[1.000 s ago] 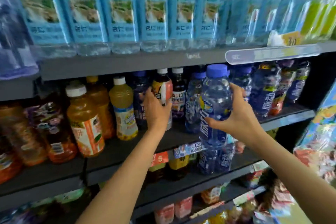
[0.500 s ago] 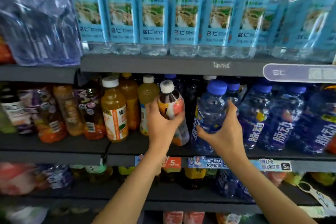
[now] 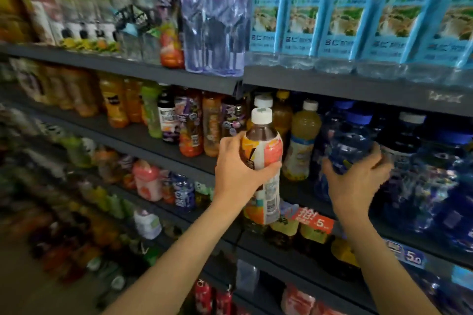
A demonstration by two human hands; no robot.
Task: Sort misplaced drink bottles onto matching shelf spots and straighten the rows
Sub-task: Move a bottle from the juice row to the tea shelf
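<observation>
Now the left hand (image 3: pixel 236 169) is clenched around the shoulder of a tea bottle (image 3: pixel 262 161) with a white cap, holding it in the air before the middle shelf (image 3: pixel 143 133). The right hand (image 3: pixel 358 179) wraps a blue sports-drink bottle (image 3: pixel 350 140) standing in its row. Both look full, so rather heavy; the plastic is stiff but smooth, so the labelled waist seems the safest grip.
</observation>
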